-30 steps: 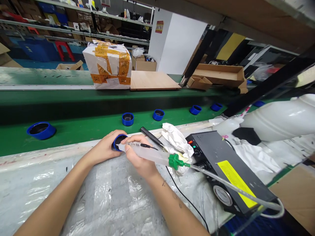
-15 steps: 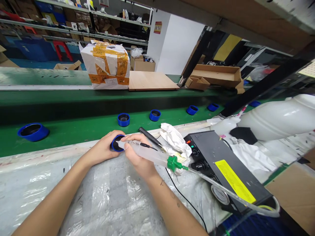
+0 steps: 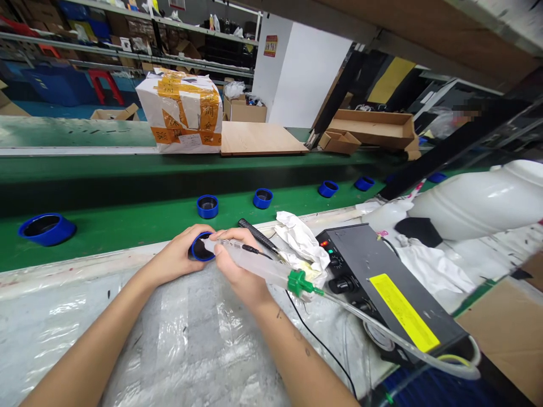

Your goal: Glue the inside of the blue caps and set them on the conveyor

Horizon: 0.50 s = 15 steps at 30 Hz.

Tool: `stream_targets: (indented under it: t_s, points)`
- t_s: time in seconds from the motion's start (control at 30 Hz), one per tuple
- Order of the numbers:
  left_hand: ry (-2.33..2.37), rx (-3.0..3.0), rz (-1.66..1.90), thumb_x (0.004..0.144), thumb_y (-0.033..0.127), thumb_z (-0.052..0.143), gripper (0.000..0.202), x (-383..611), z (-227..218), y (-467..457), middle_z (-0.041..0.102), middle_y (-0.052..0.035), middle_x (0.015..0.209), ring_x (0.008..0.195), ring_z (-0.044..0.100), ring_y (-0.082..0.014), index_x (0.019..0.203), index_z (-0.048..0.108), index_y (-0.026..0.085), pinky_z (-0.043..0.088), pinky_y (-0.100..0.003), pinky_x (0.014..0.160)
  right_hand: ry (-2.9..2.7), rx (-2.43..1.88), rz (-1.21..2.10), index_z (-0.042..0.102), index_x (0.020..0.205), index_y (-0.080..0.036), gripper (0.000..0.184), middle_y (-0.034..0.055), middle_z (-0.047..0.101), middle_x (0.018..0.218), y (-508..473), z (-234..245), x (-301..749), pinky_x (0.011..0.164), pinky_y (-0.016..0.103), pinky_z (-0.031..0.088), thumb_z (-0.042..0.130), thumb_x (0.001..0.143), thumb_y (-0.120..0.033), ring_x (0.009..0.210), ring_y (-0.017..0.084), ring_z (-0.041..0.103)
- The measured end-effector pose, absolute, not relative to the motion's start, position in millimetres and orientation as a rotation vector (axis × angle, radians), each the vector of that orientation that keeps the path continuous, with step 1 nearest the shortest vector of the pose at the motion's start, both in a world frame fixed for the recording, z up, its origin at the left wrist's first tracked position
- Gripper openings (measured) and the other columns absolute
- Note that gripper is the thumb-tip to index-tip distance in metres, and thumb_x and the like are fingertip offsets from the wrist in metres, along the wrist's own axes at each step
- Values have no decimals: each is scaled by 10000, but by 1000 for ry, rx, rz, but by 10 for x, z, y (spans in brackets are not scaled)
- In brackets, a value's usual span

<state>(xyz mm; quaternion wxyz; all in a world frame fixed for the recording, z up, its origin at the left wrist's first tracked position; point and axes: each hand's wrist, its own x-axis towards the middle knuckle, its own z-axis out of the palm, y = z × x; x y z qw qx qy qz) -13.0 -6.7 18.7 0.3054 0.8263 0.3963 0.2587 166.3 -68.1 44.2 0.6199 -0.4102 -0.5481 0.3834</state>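
Note:
Around the left side of a blue ring-shaped cup with a dark inside (image 3: 202, 247) my left hand (image 3: 180, 252) is closed, tilting the cup's opening toward me. My right hand (image 3: 240, 268) grips a translucent dispensing syringe (image 3: 258, 265) that has a green cap at its back end and a clear air hose leading off. The syringe's tip points into the cup; exactly where it touches inside is hard to see. A thin black cable with a plug runs along the barrel. Both hands rest just above the plastic-covered bench (image 3: 182, 345).
More blue cups (image 3: 207, 207) ride on the green conveyor belt (image 3: 127, 226) beyond the bench edge. At right stand a dark dispenser controller (image 3: 382, 282), crumpled white cloth (image 3: 301, 240), a black-handled tool (image 3: 258, 234) and a large white jug (image 3: 487, 198). A taped box (image 3: 182, 113) sits behind.
The cups on the conveyor have shifted slightly to the left. My hands, the held cup and the syringe stay nearly in place.

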Motion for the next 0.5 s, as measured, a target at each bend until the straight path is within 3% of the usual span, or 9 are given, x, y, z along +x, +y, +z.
stream_targets:
  t_s: [0.5]
  points:
    - [1048,2199,680,776,212,641,456,-136,183,-66,634,-54,1313,1178,635,-268,1225,560,241,515,-365,1009,-1245,-968,814,655,982,-253,111,18,775,1040,-653,410,1721,984,364,566,680,881,-214,1018,199,738]
